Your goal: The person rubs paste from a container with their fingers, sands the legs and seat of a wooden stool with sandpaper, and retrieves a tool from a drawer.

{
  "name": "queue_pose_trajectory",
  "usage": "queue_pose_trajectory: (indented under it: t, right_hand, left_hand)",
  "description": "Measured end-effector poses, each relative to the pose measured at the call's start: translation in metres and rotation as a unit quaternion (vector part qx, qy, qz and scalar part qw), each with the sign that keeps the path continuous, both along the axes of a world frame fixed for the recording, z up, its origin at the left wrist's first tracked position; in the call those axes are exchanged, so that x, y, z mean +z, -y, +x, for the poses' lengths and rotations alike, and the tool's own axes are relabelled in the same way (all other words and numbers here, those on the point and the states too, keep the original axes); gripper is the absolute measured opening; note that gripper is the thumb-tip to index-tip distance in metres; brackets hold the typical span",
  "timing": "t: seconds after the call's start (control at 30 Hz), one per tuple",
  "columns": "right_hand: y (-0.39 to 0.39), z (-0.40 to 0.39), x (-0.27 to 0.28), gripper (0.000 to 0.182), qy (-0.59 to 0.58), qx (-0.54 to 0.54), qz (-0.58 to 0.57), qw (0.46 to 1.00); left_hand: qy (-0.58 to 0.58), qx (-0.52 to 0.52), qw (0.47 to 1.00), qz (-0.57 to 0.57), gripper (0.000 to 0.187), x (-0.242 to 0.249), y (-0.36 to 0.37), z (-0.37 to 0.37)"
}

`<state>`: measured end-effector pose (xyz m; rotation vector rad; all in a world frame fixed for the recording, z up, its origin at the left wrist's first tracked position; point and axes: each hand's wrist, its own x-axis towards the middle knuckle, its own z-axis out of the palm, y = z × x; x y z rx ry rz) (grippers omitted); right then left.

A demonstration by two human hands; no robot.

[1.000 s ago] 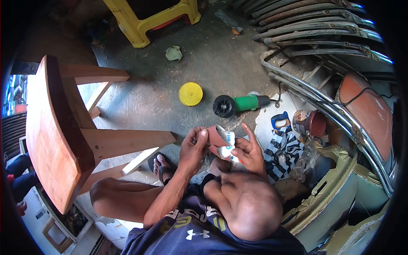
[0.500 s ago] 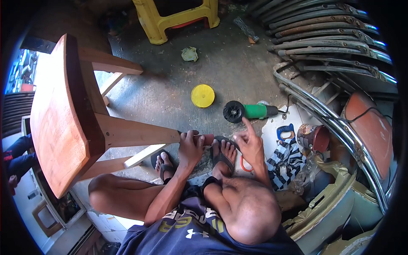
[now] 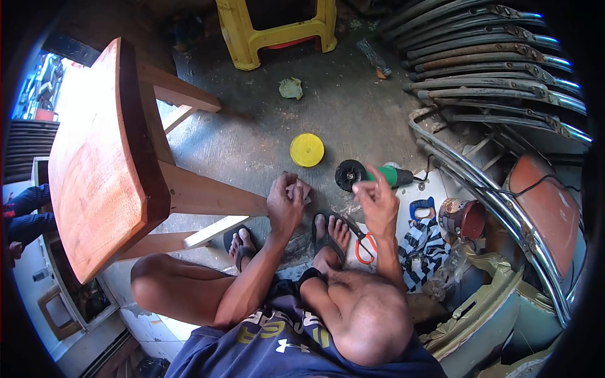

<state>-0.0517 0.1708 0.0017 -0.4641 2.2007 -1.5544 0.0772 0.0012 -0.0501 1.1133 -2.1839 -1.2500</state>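
My left hand (image 3: 285,205) is closed around a small folded reddish-brown piece of sandpaper (image 3: 301,190), beside the end of a leg of the wooden stool (image 3: 94,170). The stool lies on its side at the left, its curved seat facing away from its pale legs. My right hand (image 3: 379,205) is raised, empty, with fingers apart and slightly smeared by motion. Just beyond it, a green angle grinder (image 3: 394,176) with a black round disc rests on the floor. Scissors with orange handles (image 3: 365,247) lie by my right foot.
A yellow round tin (image 3: 307,150) and a crumpled wrapper (image 3: 290,88) lie on the floor. A yellow plastic stool (image 3: 290,39) stands beyond. At right are stacked metal chair frames (image 3: 491,66), a checkered cloth (image 3: 423,252) and a brown tub (image 3: 466,217). Another person's legs (image 3: 28,211) show at left.
My left hand has lifted a little with the sandpaper, away from the stool leg's end. My right hand's fingers have spread and risen. The view has shifted slightly.
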Motion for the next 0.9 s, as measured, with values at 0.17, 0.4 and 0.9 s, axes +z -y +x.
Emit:
queue_pose_trajectory:
  t: [0.17,0.4,0.9]
  right_hand:
    - [-0.063,0.072,-0.078,0.049,0.176,-0.010,0.060,0.982]
    - [-0.060,0.131,-0.147,0.026,0.246,-0.023,-0.089,0.965]
    - [-0.052,0.113,-0.121,0.036,0.318,-0.102,0.030,0.942]
  left_hand:
    - [-0.003,-0.031,0.991,0.131,0.022,-0.007,-0.019,0.011]
    - [0.012,-0.135,0.946,0.294,0.020,-0.023,-0.054,0.035]
    - [0.097,-0.132,0.895,0.414,0.018,-0.022,-0.080,0.111]
